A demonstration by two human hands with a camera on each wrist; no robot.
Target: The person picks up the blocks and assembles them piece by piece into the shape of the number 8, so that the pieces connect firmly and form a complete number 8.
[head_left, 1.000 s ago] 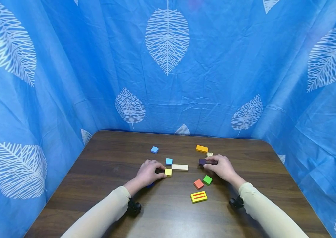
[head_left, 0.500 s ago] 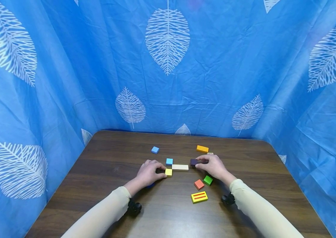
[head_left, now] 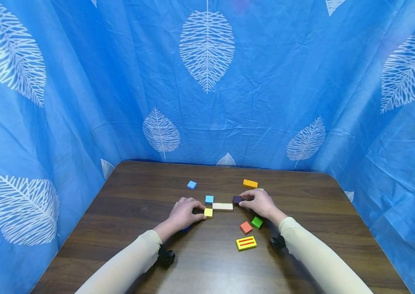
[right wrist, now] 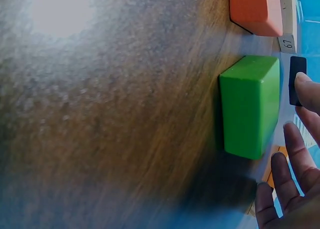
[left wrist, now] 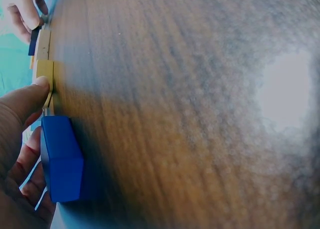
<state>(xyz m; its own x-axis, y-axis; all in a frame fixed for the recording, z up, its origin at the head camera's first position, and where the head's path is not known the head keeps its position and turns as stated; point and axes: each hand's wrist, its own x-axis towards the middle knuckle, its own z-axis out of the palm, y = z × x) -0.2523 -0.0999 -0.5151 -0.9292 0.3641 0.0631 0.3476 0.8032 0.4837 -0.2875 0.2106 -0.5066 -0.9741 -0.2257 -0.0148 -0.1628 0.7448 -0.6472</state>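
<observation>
My left hand (head_left: 183, 213) pinches a small yellow block (head_left: 208, 213) between thumb and fingers, at the left end of a long pale wooden block (head_left: 222, 207). A dark blue block (left wrist: 62, 159) lies beneath that hand, mostly hidden in the head view. My right hand (head_left: 261, 203) grips a dark purple, almost black block (head_left: 237, 200) by thumb and forefinger, near the pale block's right end. Its other fingers are spread in the right wrist view. Just behind the pale block's left end sits a light blue block (head_left: 209, 199).
A green block (head_left: 257, 222), a red-orange block (head_left: 246, 228) and a yellow block with red stripes (head_left: 246, 243) lie in front of the right hand. Farther back are an orange block (head_left: 250, 183) and a blue block (head_left: 192, 185). A leaf-patterned curtain (head_left: 207, 122) borders the wooden table (head_left: 137, 183).
My right hand has moved left with the dark purple block, bringing it close to the pale block's right end. The left hand stays put on the yellow block.
</observation>
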